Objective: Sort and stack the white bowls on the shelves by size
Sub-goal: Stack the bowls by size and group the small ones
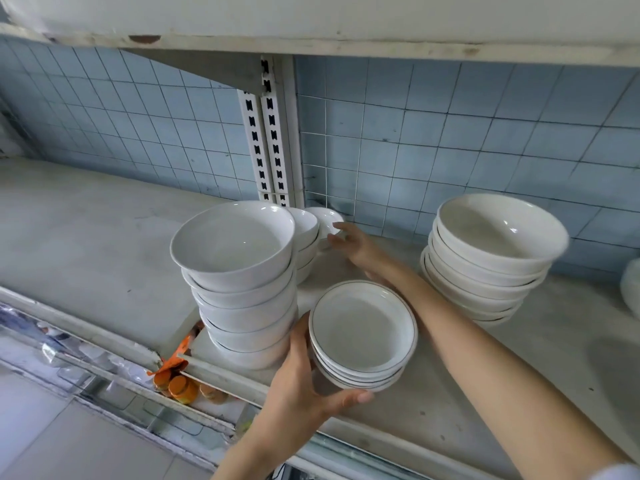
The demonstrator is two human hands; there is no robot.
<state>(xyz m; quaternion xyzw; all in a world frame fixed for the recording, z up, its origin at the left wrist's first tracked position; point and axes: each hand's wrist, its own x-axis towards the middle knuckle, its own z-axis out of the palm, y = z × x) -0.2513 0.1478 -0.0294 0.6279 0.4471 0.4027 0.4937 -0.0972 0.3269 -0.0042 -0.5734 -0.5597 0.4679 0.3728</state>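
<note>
White stack of shallow line-rimmed bowls [363,332] sits nearest me at 6 o'clock, on the front of the grey shelf [502,393]; the left hand [294,382] grasps it, thumb curled round the near edge and fingers up its 9 o'clock side, a hold I read as steadying or shifting the whole pile as one size group; just beside it at 9 o'clock rises the tall stack of deep bowls [242,292], leaning slightly, its base at the shelf's front lip; below that lip, at 8 o'clock, lie orange-lidded jars [180,386]; at 3 o'clock, well apart, stands the stack of wide bowls [491,258], nested unevenly; farther back, behind the tall stack, a short stack of bowls [306,237] hides partly; at 12 o'clock the right hand [351,242] reaches past everything to the small bowl [325,220] against the blue tiled wall [485,150], fingertips at its rim; whether it has closed on the bowl I cannot tell; I judge this odd small one is being fetched to join its own size.
</note>
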